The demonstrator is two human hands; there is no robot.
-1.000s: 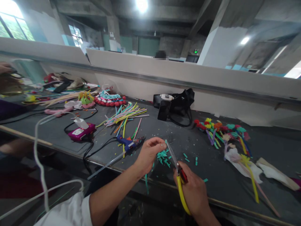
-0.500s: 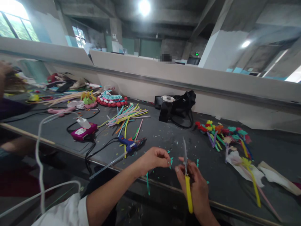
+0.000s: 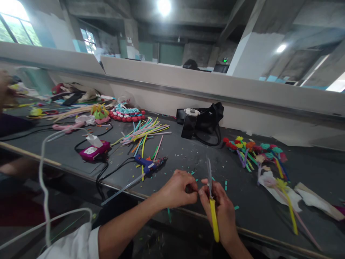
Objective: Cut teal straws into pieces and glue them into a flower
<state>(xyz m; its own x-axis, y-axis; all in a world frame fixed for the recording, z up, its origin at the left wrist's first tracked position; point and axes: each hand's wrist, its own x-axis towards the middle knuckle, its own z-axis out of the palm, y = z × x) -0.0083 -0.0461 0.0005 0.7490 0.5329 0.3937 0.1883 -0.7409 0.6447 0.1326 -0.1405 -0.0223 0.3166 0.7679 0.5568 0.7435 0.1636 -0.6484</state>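
My right hand [image 3: 221,212] grips yellow-handled scissors [image 3: 211,201] with the blades pointing up and away over the dark table [image 3: 188,151]. My left hand [image 3: 179,189] is curled into a pinch right beside the blades, its fingertips touching my right hand. What it pinches is hidden. Small teal cut pieces [image 3: 225,185] lie scattered on the table around both hands. A teal strip [image 3: 169,214] hangs at the table's front edge below my left wrist.
A blue glue gun [image 3: 149,164] with a black cord lies left of my hands. Coloured pipe cleaners [image 3: 144,131], a pink box [image 3: 93,150], a black bag [image 3: 203,120] and made flowers [image 3: 256,153] lie further out. Another person's arm [image 3: 7,93] shows at far left.
The teal fringed piece seen in my left hand a second ago is out of sight. My left hand has closed in against my right, and the scissors have turned upright.
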